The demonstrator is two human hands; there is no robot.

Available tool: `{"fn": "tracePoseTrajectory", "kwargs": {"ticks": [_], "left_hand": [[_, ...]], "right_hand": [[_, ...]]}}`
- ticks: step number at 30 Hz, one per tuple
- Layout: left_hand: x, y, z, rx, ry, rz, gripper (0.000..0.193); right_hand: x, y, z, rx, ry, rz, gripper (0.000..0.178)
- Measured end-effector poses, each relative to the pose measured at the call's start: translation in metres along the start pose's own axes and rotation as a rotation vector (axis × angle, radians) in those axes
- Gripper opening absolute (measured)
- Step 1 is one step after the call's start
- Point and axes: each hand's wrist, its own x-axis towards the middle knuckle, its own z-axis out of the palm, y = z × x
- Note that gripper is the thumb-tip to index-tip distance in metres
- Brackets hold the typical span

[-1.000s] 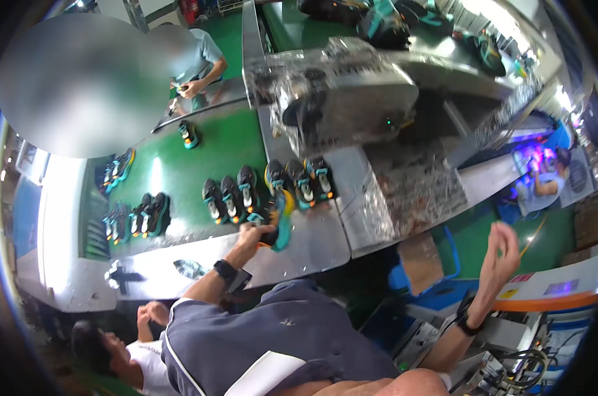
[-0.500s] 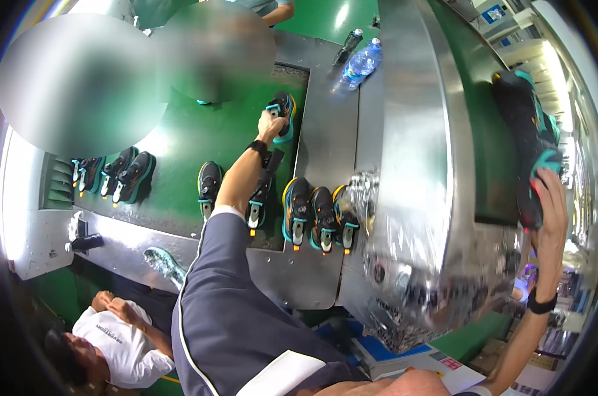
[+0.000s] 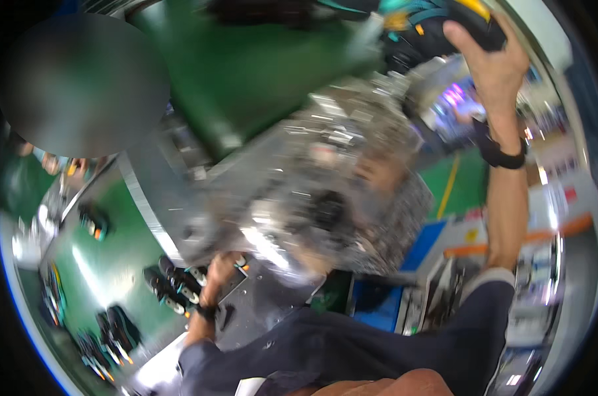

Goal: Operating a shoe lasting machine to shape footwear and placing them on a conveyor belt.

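Dark shoes (image 3: 157,282) line a green belt (image 3: 124,231) beside a metal counter (image 3: 263,290) — the right hand (image 3: 496,65) clasps a black-and-teal shoe (image 3: 431,33); the left hand's (image 3: 222,267) blurred grip cannot be told.

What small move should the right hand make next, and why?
Perhaps the right hand should firm its grip on the dark shoe before shifting it: only this hand is at it, thumb and fingers on either side, while the left hand is lower, by a row of shoes.
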Motion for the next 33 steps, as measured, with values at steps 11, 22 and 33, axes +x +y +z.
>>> {"fn": "tracePoseTrajectory", "kwargs": {"ticks": [11, 22, 33], "left_hand": [[0.023, 0.289, 0.345, -1.066, -1.072, -0.197, 0.085], [-0.153, 0.292, 0.640, -0.666, -1.265, -0.500, 0.038], [-0.307, 0.233, 0.923, -0.013, -1.718, -0.120, 0.078]], "right_hand": [[-0.244, 0.020, -0.292, 0.515, 0.047, 0.963, 0.031], [-0.548, -0.132, -0.530, 0.509, 0.868, 1.517, 0.077], [-0.678, -0.186, -0.711, -0.683, 1.107, 1.621, 0.057]]}}
